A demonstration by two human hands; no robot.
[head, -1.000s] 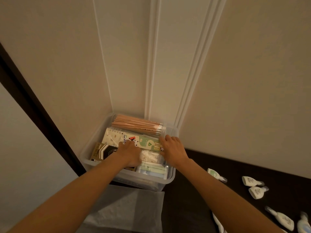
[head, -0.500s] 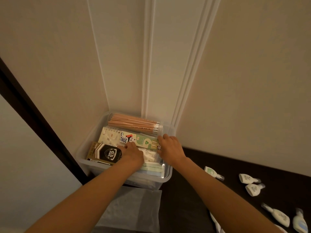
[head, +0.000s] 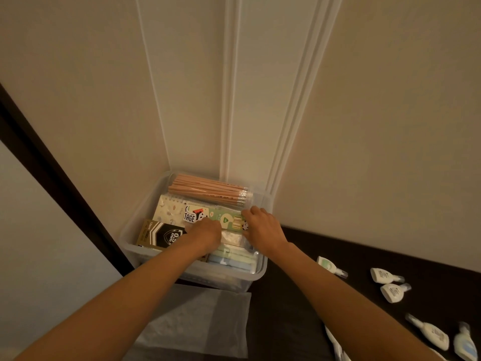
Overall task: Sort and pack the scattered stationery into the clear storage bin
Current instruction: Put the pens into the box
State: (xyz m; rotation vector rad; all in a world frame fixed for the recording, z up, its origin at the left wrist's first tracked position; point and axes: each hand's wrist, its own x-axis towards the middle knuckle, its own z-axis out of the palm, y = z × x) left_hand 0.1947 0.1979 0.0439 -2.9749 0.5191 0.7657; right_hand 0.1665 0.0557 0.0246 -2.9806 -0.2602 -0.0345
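While both my hands press flat, unclenched, inside the clear bin point(head: 256, 276), the loose correction tapes point(head: 391, 292) lie rightward, nearer my right hand point(head: 263, 227) than my left hand point(head: 204, 235).

Both your hands are down inside the clear storage bin point(head: 260, 272), which sits on the dark table point(head: 286, 303) in the corner against the wall. Your left hand point(head: 205, 234) rests palm down on the packs in the middle of the bin, fingers curled; what they close on is hidden. Your right hand point(head: 263, 227) lies flat at the bin's right side, fingertips touching the green panda pack point(head: 229, 218). A bundle of wooden pencils point(head: 208, 190) lies along the far wall, with a black and gold lead box point(head: 161, 235) at the left. Several white correction tape dispensers point(head: 385, 276) lie scattered on the table, well apart from the bin.
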